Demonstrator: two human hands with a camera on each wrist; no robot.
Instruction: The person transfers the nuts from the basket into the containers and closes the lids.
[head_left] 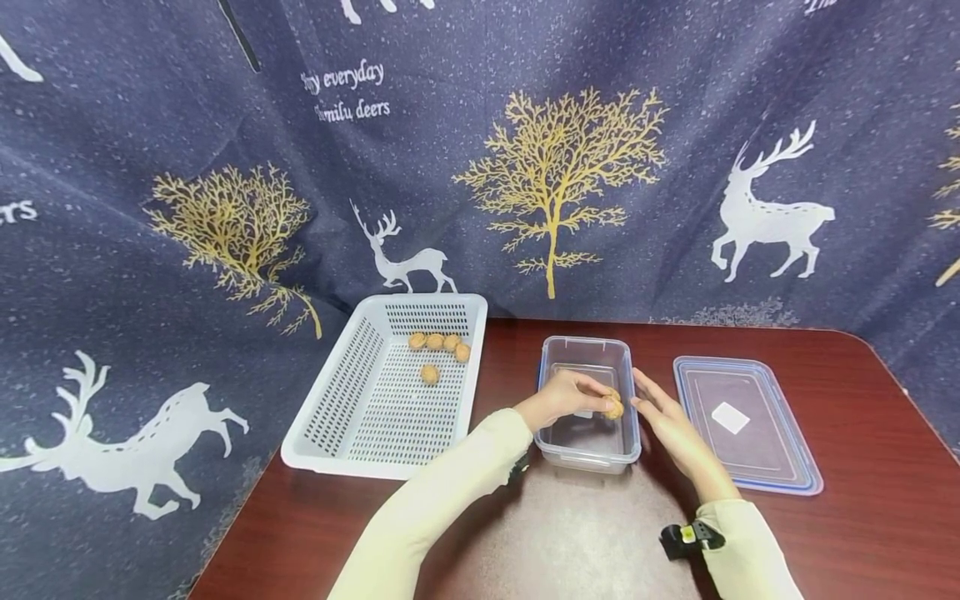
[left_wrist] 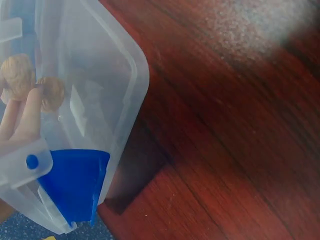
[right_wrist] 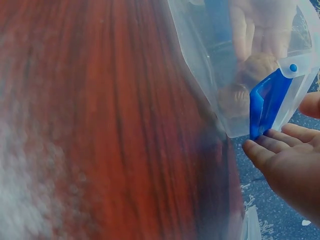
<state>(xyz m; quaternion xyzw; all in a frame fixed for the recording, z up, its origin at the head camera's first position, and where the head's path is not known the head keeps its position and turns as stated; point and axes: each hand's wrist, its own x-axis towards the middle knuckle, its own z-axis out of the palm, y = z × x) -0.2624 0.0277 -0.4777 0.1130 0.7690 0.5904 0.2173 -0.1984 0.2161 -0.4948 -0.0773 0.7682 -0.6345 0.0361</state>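
Observation:
My left hand reaches over a clear plastic food container and pinches a walnut inside it. Through the container's wall in the left wrist view, the held walnut appears beside a second walnut. My right hand is at the container's right side, its fingers extended. In the right wrist view, those fingertips are at a blue latch on the container; whether they press on it is hard to tell.
A white perforated basket with several walnuts stands on the left. To the right lies a clear lid with a blue seal and a white label. A dark patterned cloth hangs behind the wooden table.

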